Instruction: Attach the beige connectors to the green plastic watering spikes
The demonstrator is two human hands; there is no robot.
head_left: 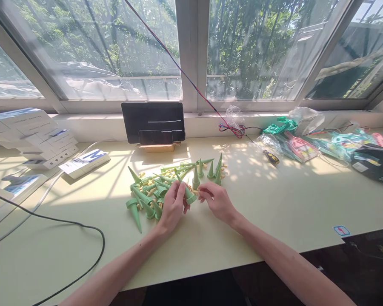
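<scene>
My left hand is closed around a green plastic cone-shaped spike, its wide capped end turned toward my right hand. With closed fingertips, my right hand pinches a small yellowish piece right at that wide end. Whether the piece is joined to the spike cannot be made out. Beside and behind my left hand lies a pile of similar green spikes mixed with small yellow pieces. Several more spikes stand point-up beyond my right hand.
A tablet leans on a stand near the window. White boxes are stacked at the left, with a black cable in front. At the right are a screwdriver, bagged cords and a black pouch.
</scene>
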